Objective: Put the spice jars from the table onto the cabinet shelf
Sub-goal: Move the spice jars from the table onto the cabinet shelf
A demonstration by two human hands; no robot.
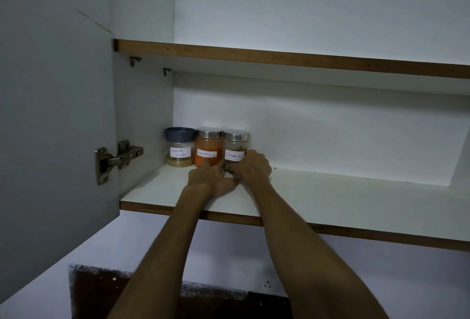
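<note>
Three labelled spice jars stand in a row at the back left of the lower cabinet shelf (330, 196): a blue-lidded coriander jar (180, 147), an orange red chilli powder jar (208, 147) with a metal lid, and a cinnamon jar (236, 147) with a metal lid. My right hand (253, 166) is wrapped around the base of the cinnamon jar. My left hand (211, 178) lies just in front of the chilli jar, fingertips touching its base, thumb meeting my right hand. The lower parts of both jars are hidden by my hands.
The open cabinet door (56, 115) with its metal hinge (117, 158) stands at the left. An upper shelf (279, 57) runs above the jars. The lower shelf extends bare to the right. A dark panel (101, 290) shows below.
</note>
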